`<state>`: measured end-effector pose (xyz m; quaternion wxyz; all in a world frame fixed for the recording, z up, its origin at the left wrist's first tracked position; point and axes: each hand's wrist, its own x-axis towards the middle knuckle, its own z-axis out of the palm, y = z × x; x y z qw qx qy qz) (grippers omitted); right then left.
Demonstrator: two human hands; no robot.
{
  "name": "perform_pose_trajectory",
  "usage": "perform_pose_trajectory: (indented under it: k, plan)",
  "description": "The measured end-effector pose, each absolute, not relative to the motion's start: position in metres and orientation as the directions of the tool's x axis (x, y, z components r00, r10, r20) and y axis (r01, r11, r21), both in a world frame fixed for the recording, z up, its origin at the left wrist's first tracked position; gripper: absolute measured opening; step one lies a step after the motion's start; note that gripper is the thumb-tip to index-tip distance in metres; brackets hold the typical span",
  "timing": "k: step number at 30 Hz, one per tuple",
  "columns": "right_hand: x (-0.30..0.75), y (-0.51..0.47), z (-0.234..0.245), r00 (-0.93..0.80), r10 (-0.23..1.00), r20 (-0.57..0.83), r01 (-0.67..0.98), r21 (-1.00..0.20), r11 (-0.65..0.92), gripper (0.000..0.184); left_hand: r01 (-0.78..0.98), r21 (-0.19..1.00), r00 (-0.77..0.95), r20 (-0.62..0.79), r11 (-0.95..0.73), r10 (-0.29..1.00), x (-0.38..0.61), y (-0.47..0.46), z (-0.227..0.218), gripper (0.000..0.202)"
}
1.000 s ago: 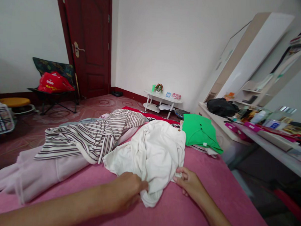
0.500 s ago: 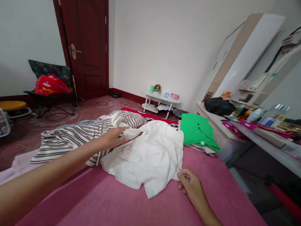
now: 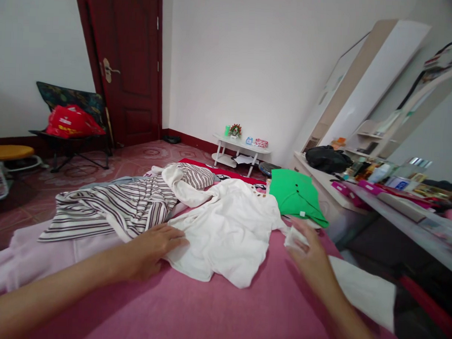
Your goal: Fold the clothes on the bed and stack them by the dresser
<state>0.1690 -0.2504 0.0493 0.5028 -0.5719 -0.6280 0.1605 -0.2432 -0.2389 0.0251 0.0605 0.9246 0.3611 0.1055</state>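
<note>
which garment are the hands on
The white shirt: the right hand grips it, the left hand touches it. The striped garment lies left, the green one right.

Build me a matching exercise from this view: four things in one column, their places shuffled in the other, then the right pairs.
Things
1. White shirt
2. Green top
3. Striped garment
4. Red bag

Places
A. On the chair near the door
B. Partly under a white sleeve
C. Spread out between the left hand and right hand
D. Folded, to the right of the shirt

Right pairs: 1-C, 2-D, 3-B, 4-A
</note>
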Motion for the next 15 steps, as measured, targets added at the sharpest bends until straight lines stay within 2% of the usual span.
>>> perform_pose_trajectory:
  k: [3,6,8,11,13,15]
  plan:
    - [0.138,-0.264,0.011,-0.186,0.902,0.39,0.75,-0.537,0.387,0.068,0.663,0.154,0.713,0.17,-0.733,0.681,-0.241,-0.231,0.021,0.057]
    - [0.12,-0.266,-0.003,-0.352,0.882,0.314,0.755,-0.461,0.466,0.054,0.638,0.229,0.711,0.194,-0.736,0.676,-0.236,-0.22,0.022,0.045]
    - [0.117,-0.263,0.004,-0.359,0.89,0.281,0.737,-0.499,0.455,0.041,0.583,0.336,0.712,0.227,-0.74,0.664,-0.234,-0.216,0.029,0.041]
    - [0.122,-0.267,0.036,-0.226,0.931,0.287,0.649,-0.668,0.364,0.035,0.495,0.543,0.682,0.242,-0.679,0.69,-0.234,-0.223,0.059,0.038]
    - [0.128,-0.282,0.066,-0.139,0.958,0.253,0.571,-0.77,0.286,0.036,0.464,0.662,0.648,0.199,-0.589,0.735,-0.236,-0.239,0.092,0.034]
    - [0.137,-0.305,0.092,-0.079,0.979,0.187,0.541,-0.817,0.2,0.032,0.461,0.725,0.624,0.145,-0.512,0.768,-0.241,-0.262,0.127,0.03]
